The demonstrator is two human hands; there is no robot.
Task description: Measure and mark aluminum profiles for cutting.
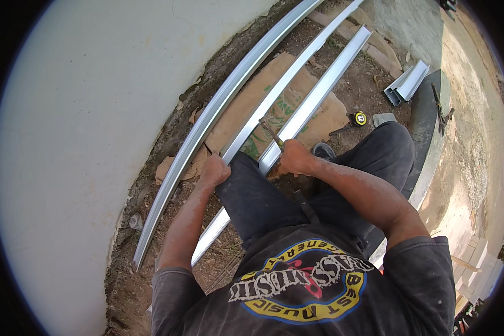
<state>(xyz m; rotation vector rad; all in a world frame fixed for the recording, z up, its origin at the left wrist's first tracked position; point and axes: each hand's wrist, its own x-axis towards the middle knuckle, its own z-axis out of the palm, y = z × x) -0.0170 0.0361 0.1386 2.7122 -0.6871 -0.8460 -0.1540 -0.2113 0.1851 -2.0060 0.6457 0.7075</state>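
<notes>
Three long silvery metal profiles run from the upper right to the lower left. My left hand (215,169) is closed around the middle metal profile (274,91), beside my left knee. In my closed right hand (297,157) is a slim brownish hand tool (272,132); its tip reaches that profile's edge, and its exact kind is unclear. Under the right hand and tool, a shorter metal channel (325,87) lies on the cardboard (333,115). The longest metal profile (207,116) curves along the wall to the left of my left hand. My legs hide part of the middle profile.
A pale wall (95,112) rises on the left. A yellow and black tape measure (359,119) rests on the dirt right of the cardboard. Short channel offcuts (407,83) lie at the upper right, near another hand tool (442,111) on a concrete ledge (431,157).
</notes>
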